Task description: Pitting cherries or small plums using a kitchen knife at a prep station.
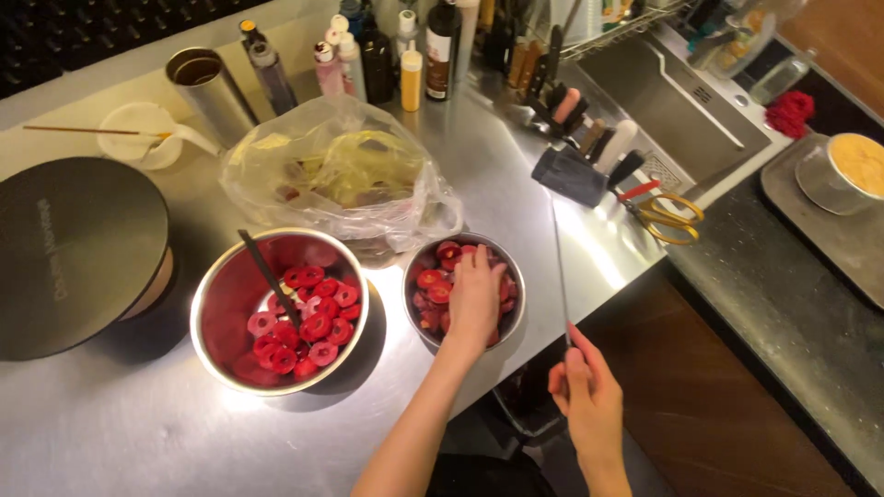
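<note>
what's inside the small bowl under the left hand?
Red fruit pieces fill the small bowl. The left hand covers its middle, so what lies beneath it is hidden.

One view only — a camera worn on the head, looking steeply down from above and fairly near the steel table (110, 433). It faces toward 12 o'clock, where bottles (368, 55) line the far edge. The sink (672, 101) lies at 2 o'clock, and both hands enter from 6 o'clock — forearms partly in frame.
</note>
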